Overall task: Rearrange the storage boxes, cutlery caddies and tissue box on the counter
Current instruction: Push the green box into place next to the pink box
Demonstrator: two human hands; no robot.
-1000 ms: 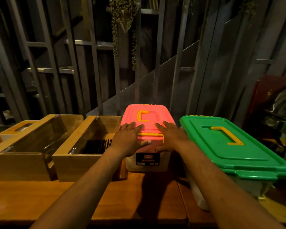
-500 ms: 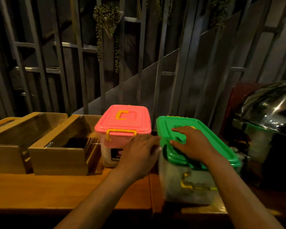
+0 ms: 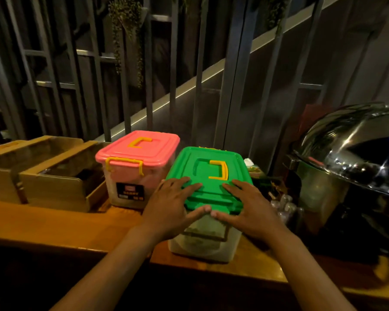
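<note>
A clear storage box with a green lid (image 3: 208, 167) and yellow handle stands near the counter's front edge. My left hand (image 3: 171, 207) and my right hand (image 3: 249, 209) both grip its near end, fingers spread over the lid, thumbs against the front wall. To its left and further back stands a smaller box with a pink lid (image 3: 139, 151) and yellow clasp. Two wooden cutlery caddies (image 3: 61, 189) sit side by side at the left. A tissue box (image 3: 252, 169) peeks out behind the green box's right side.
The wooden counter (image 3: 54, 223) runs left to right. A steel chafing dish (image 3: 350, 158) with a domed lid stands at the right. Small clear items (image 3: 285, 205) lie between it and the green box. Dark slatted railing runs behind.
Both hands left the pink box and moved right onto the green box. They now hold its near end with fingers over the lid. The view swung right.
</note>
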